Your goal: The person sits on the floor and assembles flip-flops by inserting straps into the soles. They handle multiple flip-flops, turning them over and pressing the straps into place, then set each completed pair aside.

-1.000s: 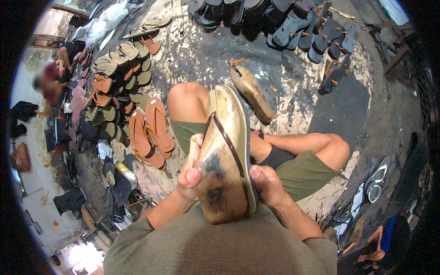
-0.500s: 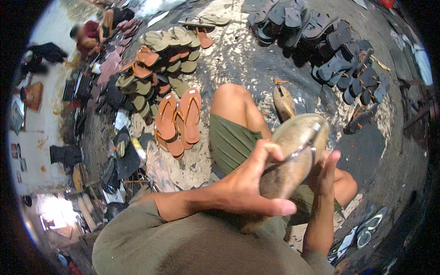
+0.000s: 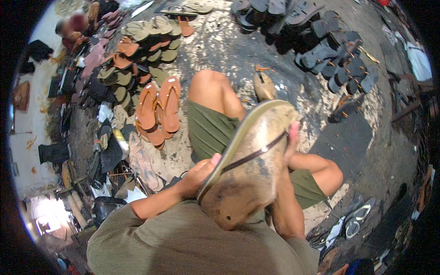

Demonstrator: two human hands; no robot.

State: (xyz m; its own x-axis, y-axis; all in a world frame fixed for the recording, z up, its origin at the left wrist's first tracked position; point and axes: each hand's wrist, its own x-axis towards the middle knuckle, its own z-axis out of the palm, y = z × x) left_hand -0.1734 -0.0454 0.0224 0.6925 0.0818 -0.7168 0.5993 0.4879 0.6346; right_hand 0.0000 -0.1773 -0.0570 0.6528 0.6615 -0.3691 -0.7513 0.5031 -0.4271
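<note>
Note wooden last (image 3: 250, 195) near centre, tilted, clasped along sole (image 3: 237, 139) by left hand (image 3: 201, 174) and at right side by right hand (image 3: 289, 149); judge strap (image 3: 256, 152) already fitted across; cannot confirm fastening beneath; note second last (image 3: 264, 87) farther off, without visible strap

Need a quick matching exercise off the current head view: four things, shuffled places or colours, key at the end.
Things
1. Dark-strapped shoe last
2. Orange-brown flip-flops
3. Shorts
4. Dark grey flip-flops

Places or colours
A. Olive green
B. Massed toward the picture's upper right
C. Between the left hand and right hand
D. To the left of the left knee

Pairs: 1-C, 2-D, 3-A, 4-B
</note>
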